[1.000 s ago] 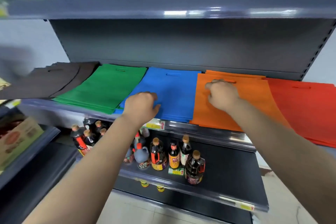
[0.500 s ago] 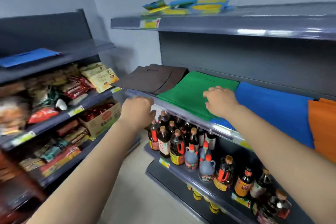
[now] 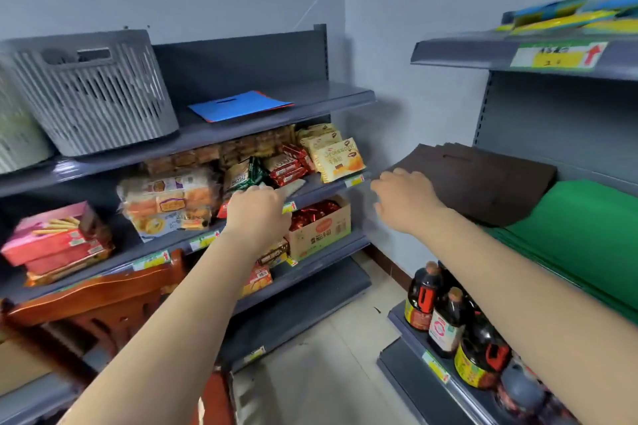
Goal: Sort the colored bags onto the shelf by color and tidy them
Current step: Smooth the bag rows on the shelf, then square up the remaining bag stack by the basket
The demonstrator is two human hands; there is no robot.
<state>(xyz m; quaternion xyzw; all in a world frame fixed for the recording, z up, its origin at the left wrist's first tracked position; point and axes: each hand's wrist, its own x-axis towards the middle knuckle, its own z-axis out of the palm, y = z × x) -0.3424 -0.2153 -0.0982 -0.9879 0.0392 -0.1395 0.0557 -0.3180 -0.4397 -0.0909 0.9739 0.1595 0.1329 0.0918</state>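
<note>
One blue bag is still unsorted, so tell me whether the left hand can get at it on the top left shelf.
Probably yes: the blue bag lies flat, uncovered beside the grey basket, and the left hand holds nothing.

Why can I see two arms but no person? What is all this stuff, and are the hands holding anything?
The camera sits on a person's head, so you see only their arms reaching out. It is a shop corner. The left hand and right hand hold nothing. On the right shelf lie brown bags and green bags. A blue bag with something red under it lies on the left shelf, beside a grey basket. Snacks fill the shelves below, and bottles stand low on the right.
</note>
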